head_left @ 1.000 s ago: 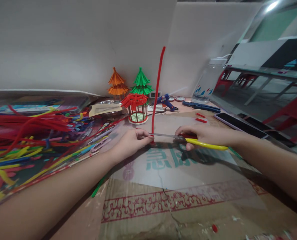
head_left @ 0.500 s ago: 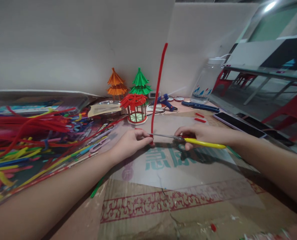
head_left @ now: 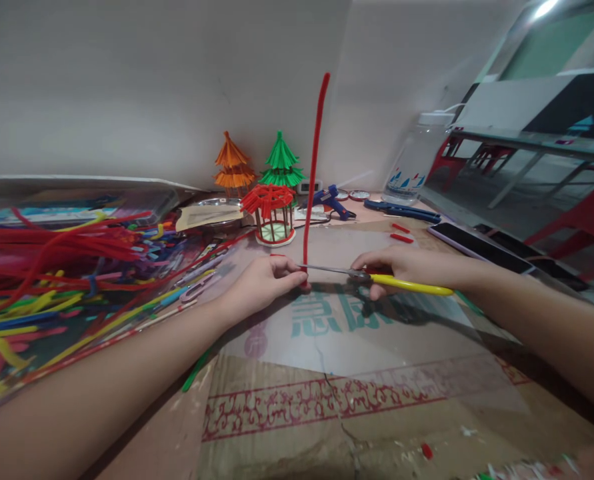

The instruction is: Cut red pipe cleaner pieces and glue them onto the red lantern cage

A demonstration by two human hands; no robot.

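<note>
Pinching with left hand [head_left: 265, 283] an upright red fuzzy stem [head_left: 315, 167] at 12 o'clock, apparently uncut; gripping with right hand [head_left: 409, 264] yellow-handled metal scissors [head_left: 397, 284] at 4 o'clock, with two short red fuzzy pieces [head_left: 401, 238] seemingly done at 3 o'clock

A clear bottle [head_left: 411, 157] with a white lid and printed sailboats stands on the tabletop [head_left: 169, 430]. Blue pliers [head_left: 401, 211] lie just in front of it, and a dark-screened phone [head_left: 479, 249] lies nearer. Left of the pliers are 2 round objects [head_left: 359, 195], perhaps tins, and a blue glue gun [head_left: 333, 201]. A tan card [head_left: 209, 217] lies partly over a metal dish [head_left: 221, 203] farther left. Beyond the bottle stand red chairs [head_left: 584, 217].
</note>
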